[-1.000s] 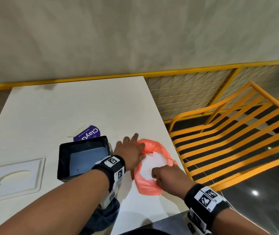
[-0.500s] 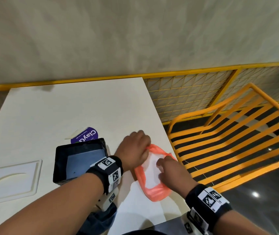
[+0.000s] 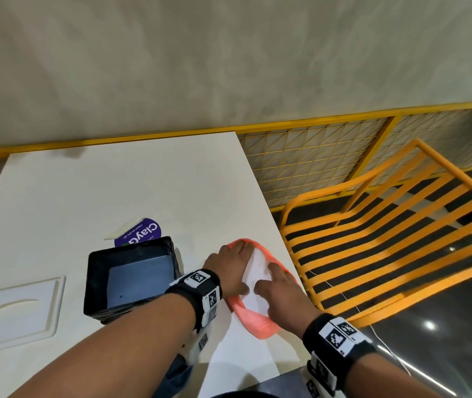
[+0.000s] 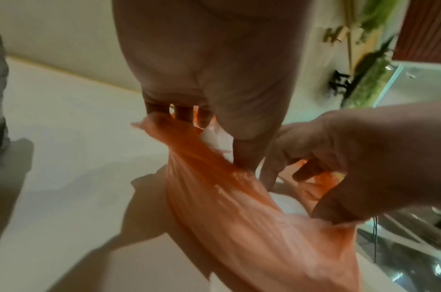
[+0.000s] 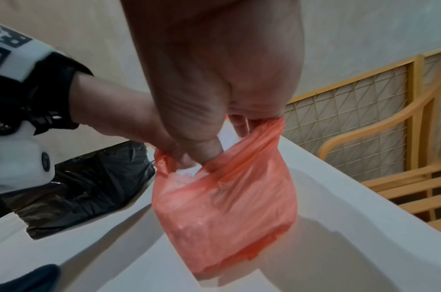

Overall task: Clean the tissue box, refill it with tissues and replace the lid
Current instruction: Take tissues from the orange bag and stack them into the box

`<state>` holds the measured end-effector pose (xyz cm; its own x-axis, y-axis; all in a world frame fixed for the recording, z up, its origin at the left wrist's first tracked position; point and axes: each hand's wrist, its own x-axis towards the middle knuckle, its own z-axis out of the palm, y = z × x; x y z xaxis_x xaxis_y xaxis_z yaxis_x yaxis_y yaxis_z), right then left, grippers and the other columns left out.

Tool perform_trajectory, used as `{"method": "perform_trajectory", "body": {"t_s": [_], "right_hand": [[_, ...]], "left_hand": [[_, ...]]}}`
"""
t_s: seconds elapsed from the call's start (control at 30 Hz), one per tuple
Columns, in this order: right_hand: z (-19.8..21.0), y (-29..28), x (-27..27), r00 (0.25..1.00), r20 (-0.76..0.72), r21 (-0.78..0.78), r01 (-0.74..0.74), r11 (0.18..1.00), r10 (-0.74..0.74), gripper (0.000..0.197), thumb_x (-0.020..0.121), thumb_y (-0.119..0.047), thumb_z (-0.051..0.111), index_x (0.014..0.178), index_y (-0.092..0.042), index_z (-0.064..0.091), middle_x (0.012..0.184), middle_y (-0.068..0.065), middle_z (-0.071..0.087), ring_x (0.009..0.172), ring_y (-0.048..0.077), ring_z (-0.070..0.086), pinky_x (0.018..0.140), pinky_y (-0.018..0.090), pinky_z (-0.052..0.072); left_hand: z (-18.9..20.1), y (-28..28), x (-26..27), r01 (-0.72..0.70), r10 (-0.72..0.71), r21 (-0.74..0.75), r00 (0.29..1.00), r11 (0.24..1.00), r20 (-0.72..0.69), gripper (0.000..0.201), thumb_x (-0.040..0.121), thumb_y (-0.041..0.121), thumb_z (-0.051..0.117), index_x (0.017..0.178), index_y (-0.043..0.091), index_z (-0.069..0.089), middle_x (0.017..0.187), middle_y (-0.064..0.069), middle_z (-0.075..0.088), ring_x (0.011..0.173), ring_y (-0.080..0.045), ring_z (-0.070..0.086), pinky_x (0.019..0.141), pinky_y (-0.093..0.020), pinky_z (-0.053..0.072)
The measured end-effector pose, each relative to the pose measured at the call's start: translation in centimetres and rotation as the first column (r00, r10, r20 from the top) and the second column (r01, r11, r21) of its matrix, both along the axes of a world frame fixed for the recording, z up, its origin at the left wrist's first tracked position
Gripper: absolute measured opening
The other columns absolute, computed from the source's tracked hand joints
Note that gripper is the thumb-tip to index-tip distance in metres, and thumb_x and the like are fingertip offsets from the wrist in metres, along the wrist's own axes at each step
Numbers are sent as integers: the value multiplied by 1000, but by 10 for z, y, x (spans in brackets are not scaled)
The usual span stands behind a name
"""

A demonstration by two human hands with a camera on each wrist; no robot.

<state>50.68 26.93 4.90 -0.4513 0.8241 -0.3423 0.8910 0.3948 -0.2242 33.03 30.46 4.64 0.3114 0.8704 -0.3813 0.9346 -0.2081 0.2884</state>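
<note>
An orange plastic bag (image 3: 253, 321) with white tissues (image 3: 254, 271) inside lies near the table's right edge. My left hand (image 3: 233, 264) grips the bag's left rim (image 4: 189, 150). My right hand (image 3: 279, 294) pinches the opposite rim (image 5: 239, 158), so the mouth is held apart. The black tissue box (image 3: 131, 275) stands open and empty just left of my left wrist. Its white lid (image 3: 13, 311), with a curved slot, lies flat at the table's left.
A purple round pack of wipes (image 3: 140, 234) lies behind the box. The white table (image 3: 114, 182) ends close to the bag on the right. An orange slatted chair (image 3: 387, 248) stands beyond that edge. A grey wall runs along the back.
Both hands have drawn the bag's rim apart and turned it, so its mouth now runs lengthways and more white tissue shows. The camera view shifted slightly.
</note>
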Motion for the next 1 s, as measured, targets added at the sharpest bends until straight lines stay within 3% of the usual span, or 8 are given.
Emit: {"method": "perform_trajectory", "body": {"t_s": [0.13, 0.23, 0.3, 0.43, 0.67, 0.77, 0.9, 1.0], "right_hand": [[5, 3, 2, 998, -47, -24, -34, 999, 32, 46, 89, -2, 57, 125, -29, 65, 157, 7, 30, 143, 28, 32, 115, 35, 34], [9, 3, 6, 994, -97, -38, -46, 998, 42, 43, 89, -1, 57, 122, -26, 67, 158, 4, 30, 145, 23, 31, 116, 31, 32], [10, 3, 8, 992, -108, -34, -73, 997, 69, 40, 88, -3, 59, 120, -25, 68, 158, 3, 31, 145, 21, 31, 116, 30, 33], [9, 2, 12, 989, -136, -59, -58, 997, 50, 40, 87, 1, 57, 116, -24, 69, 158, 0, 31, 144, 20, 32, 111, 25, 36], [3, 5, 16, 986, -154, -112, 37, 993, -54, 45, 86, -5, 63, 121, -33, 61, 161, 1, 15, 149, 23, 18, 111, 21, 29], [3, 7, 17, 977, -175, -137, 96, 986, -119, 48, 83, -8, 65, 120, -37, 54, 160, -2, 13, 146, 23, 23, 98, 15, 35], [6, 10, 17, 946, -249, -130, 181, 975, -209, 48, 79, -17, 72, 113, -36, 44, 145, -9, 31, 124, 15, 43, 74, 7, 36], [6, 10, 17, 888, -346, -156, 264, 952, -303, 50, 79, -18, 73, 114, -36, 42, 126, -13, 40, 111, 11, 48, 76, 11, 41]], "left_hand": [[-7, 6, 4, -209, 210, -27, 962, 978, 177, 85, 79, 40, 76, 148, 20, 31, 145, -8, 49, 128, -36, 49, 99, -46, 48], [-11, 9, 2, -339, 344, -63, 912, 939, 221, 85, 79, 39, 76, 148, 20, 30, 140, -11, 49, 127, -37, 49, 100, -46, 48], [-14, 9, 1, -345, 350, -62, 909, 936, 225, 79, 80, 35, 74, 146, 21, 32, 142, -9, 48, 128, -37, 50, 100, -47, 49], [-20, 7, 1, -397, 402, -72, 877, 915, 265, 63, 79, 27, 69, 132, 22, 36, 127, -8, 59, 114, -35, 59, 91, -47, 53], [-17, 5, 4, -418, 410, -38, 864, 908, 291, 55, 73, 19, 69, 119, 26, 38, 105, -5, 63, 99, -30, 61, 78, -42, 56], [-13, 0, 5, -404, 382, 2, 865, 915, 326, 54, 72, 17, 64, 119, 32, 41, 104, -2, 62, 101, -29, 57, 79, -40, 54], [-6, -8, 4, -366, 319, 47, 859, 929, 400, 56, 72, 21, 69, 120, 34, 43, 109, 9, 60, 107, -21, 51, 91, -38, 41], [-1, -14, 3, -380, 311, 68, 837, 923, 451, 61, 70, 26, 76, 122, 37, 45, 106, 17, 59, 109, -14, 47, 90, -37, 33]]}}
